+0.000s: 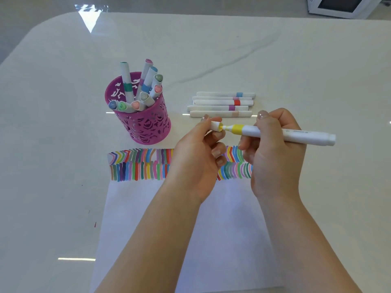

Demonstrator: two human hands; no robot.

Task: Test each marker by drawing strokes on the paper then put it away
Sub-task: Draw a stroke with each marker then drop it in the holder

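Two hands, white yellow-banded marker (275,133), cap (216,125) at its tip

Glossy white marble table (275,49), with a white-framed box (342,6) beyond its far edge.

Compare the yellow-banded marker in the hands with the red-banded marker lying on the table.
1. The yellow-banded marker is held above the paper, its barrel gripped by the right hand. The red-banded marker lies flat on the table in a row of five.
2. The yellow-banded marker's cap, pinched by the left hand, is off and its tip shows. The red-banded marker looks closed.

Both have white barrels with one coloured band.
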